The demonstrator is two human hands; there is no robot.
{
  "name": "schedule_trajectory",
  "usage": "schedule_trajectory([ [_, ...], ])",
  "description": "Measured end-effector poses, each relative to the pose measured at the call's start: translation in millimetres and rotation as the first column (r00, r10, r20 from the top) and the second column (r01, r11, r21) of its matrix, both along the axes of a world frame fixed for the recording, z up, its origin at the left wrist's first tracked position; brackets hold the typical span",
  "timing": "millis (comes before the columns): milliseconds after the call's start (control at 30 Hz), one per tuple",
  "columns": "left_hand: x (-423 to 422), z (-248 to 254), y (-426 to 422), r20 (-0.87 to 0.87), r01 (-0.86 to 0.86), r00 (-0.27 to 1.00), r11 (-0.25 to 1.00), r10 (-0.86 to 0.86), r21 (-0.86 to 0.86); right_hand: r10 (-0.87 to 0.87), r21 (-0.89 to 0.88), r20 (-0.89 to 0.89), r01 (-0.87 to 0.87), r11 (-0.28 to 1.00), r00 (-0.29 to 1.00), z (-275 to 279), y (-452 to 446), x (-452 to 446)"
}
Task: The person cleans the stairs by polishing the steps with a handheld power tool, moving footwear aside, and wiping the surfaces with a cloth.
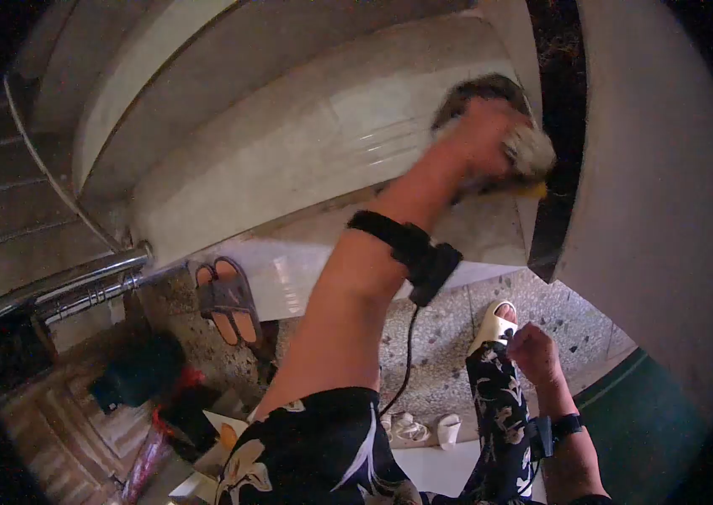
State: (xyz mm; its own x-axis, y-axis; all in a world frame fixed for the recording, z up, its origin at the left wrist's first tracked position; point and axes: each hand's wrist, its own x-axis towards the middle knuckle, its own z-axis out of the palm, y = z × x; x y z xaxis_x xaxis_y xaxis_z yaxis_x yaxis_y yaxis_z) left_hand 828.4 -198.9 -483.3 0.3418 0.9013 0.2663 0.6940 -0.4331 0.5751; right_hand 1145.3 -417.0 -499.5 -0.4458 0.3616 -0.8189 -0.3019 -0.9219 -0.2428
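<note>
My left hand reaches far forward to the upper right, its fingers wrapped round a motion-blurred, cloth-like bundle, grey and whitish with a yellow bit at its lower edge. The bundle is over the right end of a pale, smooth stair step, beside a dark vertical gap. My right hand hangs low at the right, near the knee of the floral trousers, with its fingers curled in and nothing visible in them. Both forearms wear black straps with small devices.
Grey slippers stand on the speckled floor left of the step. A white slipper is on my foot. More white footwear lies below. A metal rail runs at the left, a pale curved wall at the right.
</note>
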Motion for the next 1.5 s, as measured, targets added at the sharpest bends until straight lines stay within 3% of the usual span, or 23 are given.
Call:
schedule_trajectory([
  [100, 48, 2, -26, -0.079, 0.079, 0.994, 0.997, -0.080, -0.021, 0.377, 0.314, 0.579, -0.624, 0.715, 0.723, 19, 5, 1],
  [167, 70, -11, -52, -0.077, 0.115, 0.989, 0.985, -0.126, -0.130, 0.132, 0.144, 0.235, -0.168, 0.975, 0.963, 23, 7, 1],
  [267, 75, -29, -110, -0.003, 0.076, 0.997, 0.942, -0.081, -0.328, 0.279, 0.440, 0.571, -0.575, 0.689, 0.772, 29, 5, -3],
  [300, 72, -46, -127, 0.195, 0.074, 0.981, 0.960, -0.020, -0.271, 0.015, 0.110, 0.106, -0.027, 0.994, 0.994, 15, 3, 1],
  [333, 68, -59, -148, 0.386, 0.058, 0.922, 0.972, 0.036, -0.230, 0.011, 0.094, 0.117, -0.022, 0.995, 0.993, 18, 1, 0],
  [400, 43, -26, -186, 0.323, -0.184, 0.899, 0.925, 0.294, -0.331, 0.328, 0.484, 0.456, -0.540, 0.689, 0.827, 20, -5, -12],
  [433, 28, -63, -218, 0.269, -0.294, 0.857, 0.847, 0.438, -0.443, 0.313, 0.390, 0.433, -0.488, 0.781, 0.845, 4, -11, -9],
  [533, -34, -42, -280, 0.164, -0.575, 0.443, 0.420, 0.881, -0.702, 0.308, 0.328, 0.406, -0.451, 0.830, 0.861, -16, -24, -15],
  [600, -93, -76, -315, 0.122, -0.505, 0.099, 0.156, 0.988, -0.849, 0.345, 0.323, 0.433, -0.501, 0.803, 0.832, -13, -21, -28],
  [633, -111, -89, -328, 0.146, -0.443, -0.051, 0.109, 0.988, -0.890, 0.148, 0.103, 0.124, -0.162, 0.981, 0.981, -29, -26, -27],
  [667, -110, -99, -325, 0.133, -0.429, -0.049, 0.099, 0.990, -0.898, -0.174, -0.220, -0.110, 0.147, 0.964, 0.978, -45, -34, -23],
  [733, -108, -125, -304, -0.262, -0.427, 0.494, -0.032, 0.829, -0.904, 0.256, 0.212, 0.217, -0.302, 0.929, 0.942, -67, -46, -15],
  [767, -90, -133, -290, -0.492, -0.784, 0.515, 0.154, 0.702, -0.602, 0.237, 0.173, 0.193, -0.271, 0.947, 0.952, -66, -45, -20],
  [833, -39, -135, -263, -0.693, -0.937, 0.349, 0.249, 0.631, -0.245, 0.184, 0.095, 0.138, -0.198, 0.976, 0.973, -77, -43, -14],
  [900, 7, -105, -213, -0.680, -0.940, 0.309, 0.107, 0.665, -0.323, 0.220, 0.147, 0.158, -0.243, 0.959, 0.963, -88, -41, -4],
  [967, 35, -112, -183, -0.598, -0.797, 0.593, 0.498, 0.539, -0.342, 0.234, 0.095, 0.250, -0.264, 0.960, 0.939, -78, -29, -5],
  [1000, 45, -123, -167, -0.591, -0.794, 0.597, 0.502, 0.542, -0.342, 0.231, 0.100, 0.256, -0.263, 0.960, 0.939, -77, -18, -5],
  [1067, 66, -151, -136, -0.321, -0.625, 0.779, 0.705, 0.539, -0.334, -0.128, -0.204, 0.129, 0.153, 0.967, 0.983, -78, -2, 0],
  [1133, 85, -160, -105, -0.308, -0.442, 0.886, 0.832, 0.347, -0.336, -0.143, -0.207, 0.071, 0.155, 0.966, 0.987, -97, 8, 14],
  [1167, 88, -158, -93, -0.303, -0.232, 0.944, 0.916, 0.131, -0.328, 0.133, 0.125, 0.209, -0.161, 0.979, 0.969, -116, 11, 18],
  [1233, 72, -146, -78, -0.225, 0.002, 0.969, 0.907, -0.107, -0.422, 0.339, 0.367, 0.419, -0.498, 0.786, 0.842, -144, 16, 26],
  [1400, 104, -122, -100, -0.340, 0.595, 0.668, 0.749, -0.662, -0.290, -0.147, -0.154, -0.093, 0.132, 0.979, 0.985, -174, 41, -8],
  [1500, 131, -135, -127, -0.161, 0.575, 0.760, 0.767, -0.630, -0.286, -0.112, 0.361, 0.056, 0.084, 0.929, 0.992, -205, 20, 13],
])
